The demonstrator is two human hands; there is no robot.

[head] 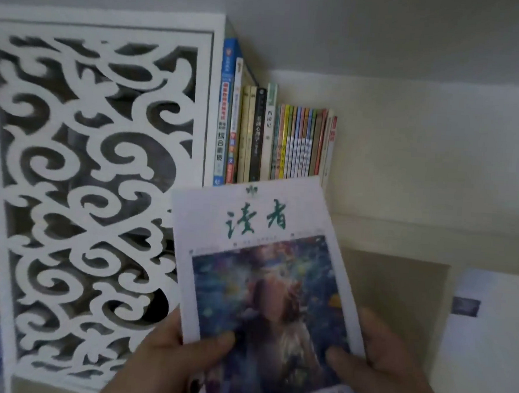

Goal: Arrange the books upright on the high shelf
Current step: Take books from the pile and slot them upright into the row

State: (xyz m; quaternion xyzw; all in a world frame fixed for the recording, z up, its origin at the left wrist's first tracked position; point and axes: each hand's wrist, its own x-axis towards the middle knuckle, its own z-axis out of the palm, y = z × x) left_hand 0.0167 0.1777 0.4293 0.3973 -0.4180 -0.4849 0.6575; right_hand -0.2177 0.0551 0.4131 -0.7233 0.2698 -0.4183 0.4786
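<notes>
A: Where's the magazine (pixel 260 257) right now?

B: Out in front of the shelf (pixel 402 232), held cover-up and tilted a little, its top edge just under the row of books (pixel 274 139). It isn't on the shelf yet.

A: And the hands?

B: Both grasp it at the lower corners. The left hand (pixel 163 360) has its thumb (pixel 212 344) lying across the cover at the bottom left, fingers hidden behind. The right hand (pixel 390 371) mirrors that at the bottom right, thumb on the cover, the rest out of sight underneath.

A: So what's the step?

B: I'd judge it's getting this one upright at the right end of the row. The books stand against the white fretwork panel (pixel 94 186) on the left, and the last red one (pixel 331 146) has bare shelf beside it. That gap is the place.

A: How to do it well?

B: It looks thin and likely floppy, so I'd turn it spine outward first, then let one hand take the spine edge while the other steadies the row. Slide it in bottom edge first, flush against the red book, so it leans on its neighbour rather than sagging.

A: Anything to watch?

B: The end books lean slightly; a nudge could tip them right. There's also a tan board (pixel 404 296) and a white sheet (pixel 487 331) lying flat to the right; keep clear of those.
</notes>
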